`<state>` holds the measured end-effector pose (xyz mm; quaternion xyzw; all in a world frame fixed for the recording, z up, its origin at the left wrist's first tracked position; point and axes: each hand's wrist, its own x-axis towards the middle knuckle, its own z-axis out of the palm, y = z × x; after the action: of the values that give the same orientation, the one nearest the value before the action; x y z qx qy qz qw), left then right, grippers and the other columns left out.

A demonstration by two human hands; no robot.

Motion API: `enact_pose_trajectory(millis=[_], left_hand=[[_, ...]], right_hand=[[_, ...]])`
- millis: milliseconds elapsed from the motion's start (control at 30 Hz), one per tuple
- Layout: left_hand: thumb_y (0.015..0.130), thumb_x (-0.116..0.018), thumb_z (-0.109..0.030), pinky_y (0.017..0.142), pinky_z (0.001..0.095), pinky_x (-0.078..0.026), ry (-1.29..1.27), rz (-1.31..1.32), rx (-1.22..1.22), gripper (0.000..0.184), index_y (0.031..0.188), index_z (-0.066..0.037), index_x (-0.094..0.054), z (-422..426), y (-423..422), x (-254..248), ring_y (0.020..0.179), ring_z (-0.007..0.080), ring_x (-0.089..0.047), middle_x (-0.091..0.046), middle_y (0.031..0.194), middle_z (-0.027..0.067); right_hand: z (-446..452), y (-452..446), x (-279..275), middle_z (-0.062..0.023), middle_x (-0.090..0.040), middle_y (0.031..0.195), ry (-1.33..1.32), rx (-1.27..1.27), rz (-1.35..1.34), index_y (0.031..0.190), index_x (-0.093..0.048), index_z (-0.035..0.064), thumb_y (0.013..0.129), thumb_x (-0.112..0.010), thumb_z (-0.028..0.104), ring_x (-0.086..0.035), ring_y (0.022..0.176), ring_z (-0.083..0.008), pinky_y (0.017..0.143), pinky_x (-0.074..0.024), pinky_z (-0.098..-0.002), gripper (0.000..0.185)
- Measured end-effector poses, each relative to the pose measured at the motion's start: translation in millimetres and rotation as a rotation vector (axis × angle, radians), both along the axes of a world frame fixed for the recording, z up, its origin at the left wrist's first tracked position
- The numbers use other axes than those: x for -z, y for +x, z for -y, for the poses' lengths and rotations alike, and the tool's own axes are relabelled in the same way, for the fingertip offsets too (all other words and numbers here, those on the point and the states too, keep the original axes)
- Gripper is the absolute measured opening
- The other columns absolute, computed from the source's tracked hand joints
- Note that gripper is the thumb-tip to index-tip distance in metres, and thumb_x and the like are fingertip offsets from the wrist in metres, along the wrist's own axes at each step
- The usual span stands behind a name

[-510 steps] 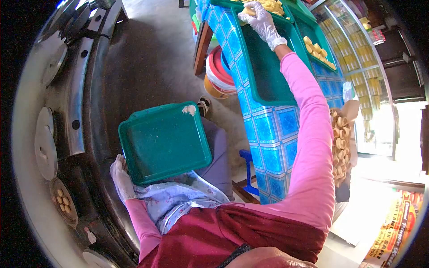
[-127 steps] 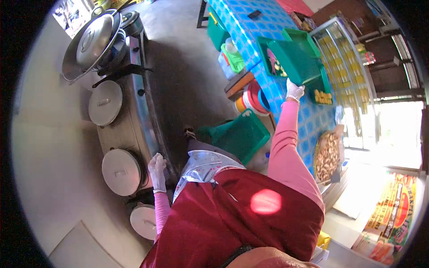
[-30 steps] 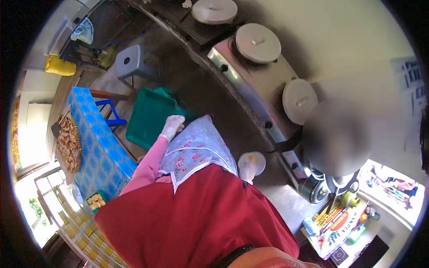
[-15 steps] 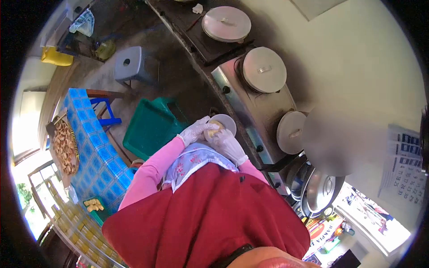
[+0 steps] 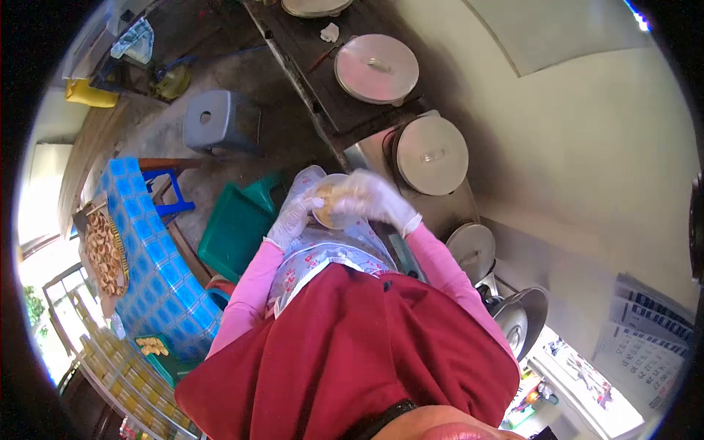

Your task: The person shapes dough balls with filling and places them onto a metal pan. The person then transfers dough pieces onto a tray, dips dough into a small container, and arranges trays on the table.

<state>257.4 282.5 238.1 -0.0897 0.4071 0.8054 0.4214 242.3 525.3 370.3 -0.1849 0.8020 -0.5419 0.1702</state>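
Note:
Both of my hands wear thin whitish gloves. A small pale bowl [image 5: 327, 220] with something yellowish in it is held over my lap, on the flowered apron [image 5: 315, 253]. My left hand [image 5: 295, 218] grips the bowl at its left side, thumb over the rim. Above the bowl's right side is my right hand [image 5: 378, 199], its fingers smeared by motion. Whether those fingers hold anything cannot be made out.
Lidded round pans [image 5: 433, 155] stand on the metal stove to the right. A green plastic tub [image 5: 227, 235] and a grey stool [image 5: 209, 121] are on the floor. On the blue-checked table [image 5: 158, 249] sits a round tray of brownish pieces [image 5: 103, 249].
My right hand has lifted up and to the right from the bowl's near side and now blurs above it. The bowl has shifted left. The view has turned slightly.

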Motion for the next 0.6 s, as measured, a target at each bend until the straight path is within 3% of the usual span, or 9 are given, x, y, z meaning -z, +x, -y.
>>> enact_pose_trajectory(millis=[33, 67, 133, 200, 233, 333, 400, 500, 600], left_hand=[[0.084, -0.072, -0.024, 0.106, 0.0383, -0.046, -0.008, -0.058, -0.003, 0.074, 0.149, -0.004, -0.043, -1.2, -16.4, -14.4, 0.128, 0.0223, -0.054, -0.057, 0.138, 0.0104], [0.082, -0.073, -0.021, 0.109, 0.0354, -0.043, -0.015, -0.029, 0.011, 0.079, 0.151, -0.001, -0.04, 6.8, -30.5, -12.1, 0.132, 0.021, -0.051, -0.052, 0.143, 0.0107], [0.081, -0.073, -0.02, 0.11, 0.0342, -0.041, -0.063, -0.038, 0.022, 0.081, 0.151, 0.001, -0.038, 19.2, -65.6, -8.5, 0.133, 0.0204, -0.049, -0.05, 0.146, 0.0111], [0.08, -0.075, -0.019, 0.115, 0.0339, -0.035, -0.096, -0.047, 0.034, 0.09, 0.155, 0.004, -0.031, 31.3, -97.6, -1.4, 0.139, 0.0216, -0.044, -0.044, 0.153, 0.0136], [0.079, -0.075, -0.02, 0.116, 0.0337, -0.033, -0.116, -0.068, 0.071, 0.092, 0.155, 0.004, -0.029, 38.8, -108.4, 3.2, 0.142, 0.022, -0.041, -0.041, 0.155, 0.0144], [0.079, -0.075, -0.023, 0.12, 0.0333, -0.025, -0.171, -0.124, 0.174, 0.097, 0.156, 0.006, -0.024, 55.0, -157.9, 2.3, 0.148, 0.0231, -0.033, -0.033, 0.161, 0.0164], [0.078, -0.075, -0.025, 0.122, 0.033, -0.02, -0.205, -0.167, 0.252, 0.098, 0.156, 0.007, -0.024, 67.9, -196.6, -17.7, 0.151, 0.0235, -0.027, -0.028, 0.163, 0.0174], [0.077, -0.077, -0.026, 0.122, 0.034, -0.022, -0.285, -0.203, 0.323, 0.103, 0.157, 0.006, -0.021, 88.2, -234.2, -26.2, 0.148, 0.0217, -0.031, -0.027, 0.164, 0.0131], [0.077, -0.077, -0.027, 0.123, 0.0338, -0.02, -0.283, -0.192, 0.356, 0.102, 0.157, 0.005, -0.022, 112.4, -262.0, -23.2, 0.15, 0.0212, -0.028, -0.025, 0.165, 0.0136]], right_hand=[[-15.0, -19.0, 66.3, -0.0117, -0.071, 0.09, -0.03, 0.189, -0.047, 0.1, -0.075, 0.0059, 0.083, -0.081, 0.019, -0.067, 0.087, -0.0281, 0.079, -0.0527, -0.0382, 0.023], [-21.6, -48.4, 55.1, -0.0089, -0.069, 0.086, -0.039, 0.386, -0.315, 0.093, -0.073, 0.0068, 0.081, -0.081, 0.014, -0.064, 0.075, -0.026, 0.07, -0.0523, -0.0374, 0.016], [-48.5, -110.0, 97.0, -0.0166, -0.069, 0.086, 0.054, 0.763, -0.285, 0.088, -0.07, 0.0021, 0.087, -0.073, 0.017, -0.065, 0.078, -0.035, 0.069, -0.0505, -0.0433, 0.015], [-76.9, -160.5, 104.6, -0.0248, -0.061, 0.076, 0.495, 0.782, -0.4, 0.08, -0.065, 0.0026, 0.087, -0.064, 0.019, -0.062, 0.078, -0.044, 0.066, -0.0482, -0.0482, 0.018], [-87.5, -177.7, 117.6, -0.0244, -0.064, 0.084, 0.655, 0.761, -0.417, 0.085, -0.066, 0.0038, 0.086, -0.063, 0.016, -0.062, 0.082, -0.0435, 0.071, -0.0481, -0.051, 0.013], [-97.8, -246.5, 160.8, -0.0222, -0.068, 0.104, 0.559, 0.799, -0.153, 0.094, -0.068, 0.0028, 0.089, -0.058, 0.019, -0.064, 0.096, -0.0421, 0.084, -0.0504, -0.0503, 0.019], [-100.2, -280.9, 171.5, -0.0208, -0.068, 0.113, 0.968, 0.585, -0.298, 0.099, -0.069, 0.0026, 0.09, -0.055, 0.021, -0.064, 0.103, -0.041, 0.091, -0.0507, -0.0497, 0.025], [-109.1, -301.0, 204.5, -0.0196, -0.07, 0.092, 1.067, 0.518, -0.488, 0.105, -0.066, 0.0036, 0.086, -0.062, 0.019, -0.067, 0.093, -0.0383, 0.089, -0.0503, -0.0493, 0.024], [-119.1, -307.1, 210.0, -0.0203, -0.071, 0.097, 1.221, 0.309, -0.218, 0.102, -0.07, 0.0044, 0.085, -0.06, 0.019, -0.067, 0.098, -0.0383, 0.091, -0.0503, -0.0487, 0.024]])
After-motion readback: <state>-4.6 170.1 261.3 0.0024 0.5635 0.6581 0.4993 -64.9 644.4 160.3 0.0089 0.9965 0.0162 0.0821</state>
